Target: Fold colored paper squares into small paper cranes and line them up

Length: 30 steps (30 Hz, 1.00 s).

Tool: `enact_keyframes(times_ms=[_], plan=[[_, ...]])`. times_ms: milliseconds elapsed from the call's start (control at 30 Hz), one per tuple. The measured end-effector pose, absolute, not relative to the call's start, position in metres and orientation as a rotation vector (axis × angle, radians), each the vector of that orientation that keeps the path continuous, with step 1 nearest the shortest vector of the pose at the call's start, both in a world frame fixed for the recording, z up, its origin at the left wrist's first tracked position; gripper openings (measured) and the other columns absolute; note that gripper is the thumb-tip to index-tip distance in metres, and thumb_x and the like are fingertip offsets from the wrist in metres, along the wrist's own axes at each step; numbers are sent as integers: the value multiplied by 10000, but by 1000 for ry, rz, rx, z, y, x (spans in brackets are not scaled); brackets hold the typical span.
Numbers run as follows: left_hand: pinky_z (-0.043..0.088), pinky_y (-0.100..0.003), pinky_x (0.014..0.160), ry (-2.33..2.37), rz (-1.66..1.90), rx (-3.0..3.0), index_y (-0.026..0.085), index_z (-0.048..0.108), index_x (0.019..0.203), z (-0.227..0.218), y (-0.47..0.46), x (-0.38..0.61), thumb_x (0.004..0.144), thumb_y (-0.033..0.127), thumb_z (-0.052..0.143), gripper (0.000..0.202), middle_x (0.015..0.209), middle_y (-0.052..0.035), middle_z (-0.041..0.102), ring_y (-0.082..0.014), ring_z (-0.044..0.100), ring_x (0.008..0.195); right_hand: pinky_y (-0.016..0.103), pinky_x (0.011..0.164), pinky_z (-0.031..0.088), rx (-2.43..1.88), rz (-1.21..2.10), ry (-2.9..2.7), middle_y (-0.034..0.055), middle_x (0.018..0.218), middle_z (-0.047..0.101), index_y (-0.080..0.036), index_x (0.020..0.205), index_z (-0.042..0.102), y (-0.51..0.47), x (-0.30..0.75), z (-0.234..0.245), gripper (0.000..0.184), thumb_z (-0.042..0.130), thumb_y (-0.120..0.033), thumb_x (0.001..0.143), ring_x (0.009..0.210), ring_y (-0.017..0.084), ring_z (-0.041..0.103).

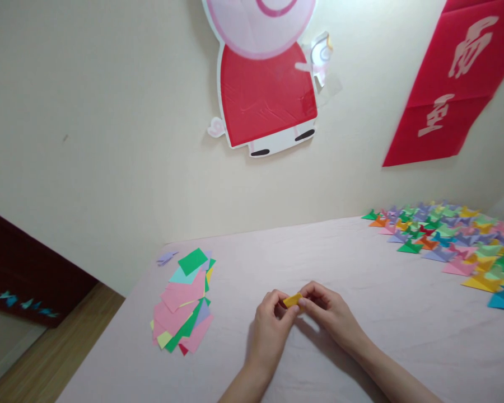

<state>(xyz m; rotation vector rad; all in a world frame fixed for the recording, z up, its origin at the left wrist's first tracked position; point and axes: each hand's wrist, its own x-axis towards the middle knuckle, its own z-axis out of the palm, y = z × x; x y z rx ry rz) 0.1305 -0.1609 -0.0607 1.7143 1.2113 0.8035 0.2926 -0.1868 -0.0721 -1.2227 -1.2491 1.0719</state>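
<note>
A small folded piece of yellow paper [293, 300] is pinched between my two hands, just above the pale table cover. My left hand [273, 322] grips its left end with thumb and fingers. At its right end, my right hand [331, 313] is closed on it with thumb and forefinger. Part of the paper is hidden behind the fingertips. Left of my hands lies a loose pile of paper sheets [178, 319] in pink, green, yellow and purple, with a green sheet [193, 261] on top.
Rows of folded paper figures [441, 238] in many colours stand at the far right. A small purple folded paper [167, 257] lies beyond the pile. The covered table [121, 358] meets a wall bearing a pink-and-red cartoon cutout [269, 95] and a red banner [445, 89].
</note>
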Motion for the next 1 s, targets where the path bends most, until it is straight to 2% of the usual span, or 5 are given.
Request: enact_keyframes(times_ms=[333, 467, 567, 767, 1000], plan=[[406, -270, 713, 1202, 704, 1859, 216, 617, 828, -61, -167, 134, 908, 349, 581, 160, 773, 8, 645, -190, 577, 802, 319, 696, 431, -1380, 829, -1442, 15, 776, 575, -215, 770, 626, -188, 293, -68, 233, 554, -390, 906, 755, 194, 550], [424, -295, 733, 1276, 653, 1938, 216, 573, 1131, -58, -174, 132, 920, 272, 553, 219, 699, 34, 618, -207, 590, 803, 356, 743, 436, -1497, 706, -1494, 28, 797, 585, -219, 781, 622, -187, 296, -71, 206, 528, -339, 921, 812, 219, 547], [432, -357, 796, 1345, 668, 2186, 215, 502, 1273, -52, -181, 128, 908, 171, 529, 368, 806, 3, 638, -231, 576, 856, 410, 836, 414, -1587, 507, -1666, 44, 863, 611, -218, 763, 619, -186, 294, -71, 161, 558, -249, 909, 906, 248, 522], [409, -438, 956, 1024, 586, 2672, 229, 603, 1068, -47, -185, 125, 888, 64, 506, 262, 1168, -33, 626, -250, 529, 1092, 401, 845, 422, -1694, 271, -1827, 62, 994, 608, -220, 875, 626, -184, 293, -75, 87, 599, -138, 879, 952, 254, 508], [327, -453, 1081, 917, 454, 2829, 248, 589, 1122, -48, -176, 116, 930, 126, 525, 236, 1281, -5, 612, -240, 439, 1305, 374, 843, 439, -1656, 293, -1890, 57, 996, 614, -228, 928, 642, -178, 308, -77, 183, 550, -78, 877, 935, 234, 531]])
